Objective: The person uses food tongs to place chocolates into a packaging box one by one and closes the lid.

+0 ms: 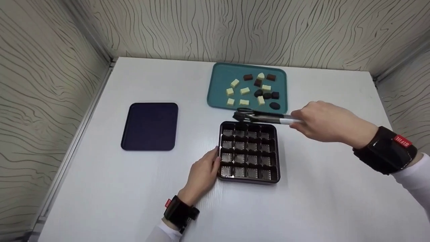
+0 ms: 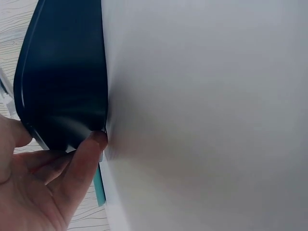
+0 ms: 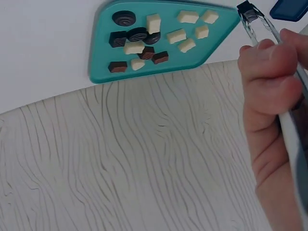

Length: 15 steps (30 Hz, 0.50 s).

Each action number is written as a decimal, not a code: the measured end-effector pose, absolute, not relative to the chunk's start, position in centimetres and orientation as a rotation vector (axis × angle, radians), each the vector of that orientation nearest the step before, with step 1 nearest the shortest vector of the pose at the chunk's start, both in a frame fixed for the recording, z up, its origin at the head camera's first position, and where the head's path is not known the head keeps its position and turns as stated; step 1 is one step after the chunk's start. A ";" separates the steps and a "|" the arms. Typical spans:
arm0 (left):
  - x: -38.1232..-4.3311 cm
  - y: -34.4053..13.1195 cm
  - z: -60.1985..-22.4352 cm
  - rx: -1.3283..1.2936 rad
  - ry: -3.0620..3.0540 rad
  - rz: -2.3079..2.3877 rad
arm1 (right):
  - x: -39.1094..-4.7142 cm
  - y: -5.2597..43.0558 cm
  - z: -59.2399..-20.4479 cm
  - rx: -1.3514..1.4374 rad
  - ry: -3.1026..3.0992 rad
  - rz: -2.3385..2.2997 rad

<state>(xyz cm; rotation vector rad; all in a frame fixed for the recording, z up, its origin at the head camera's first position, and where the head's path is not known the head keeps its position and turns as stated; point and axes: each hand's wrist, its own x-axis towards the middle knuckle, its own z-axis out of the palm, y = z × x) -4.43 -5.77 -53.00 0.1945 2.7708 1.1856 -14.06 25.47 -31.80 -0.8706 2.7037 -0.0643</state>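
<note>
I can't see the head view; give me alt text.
A right hand holds tongs near the far edge of a dark sixteen-compartment box, which the left hand touches on its left side. Beyond is a teal tray of pale and dark chocolates; a navy square lies left.

The white table [image 1: 97, 188] bears a teal tray [image 1: 218, 79], navy lid [image 1: 150, 127], box [image 1: 248, 180].

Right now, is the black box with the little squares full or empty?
Empty: in the head view, the box shows bare, ribbed bottoms in all its compartments.
</note>
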 end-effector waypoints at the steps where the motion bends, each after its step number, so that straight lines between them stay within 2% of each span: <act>1: -4.4 -5.8 -53.0 0.192 2.769 1.188 | -13.9 25.1 -31.7 -0.896 2.700 -0.046; 15: -4.5 -5.7 -52.7 0.217 2.776 1.175 | -13.9 20.4 -30.7 -1.025 2.637 0.180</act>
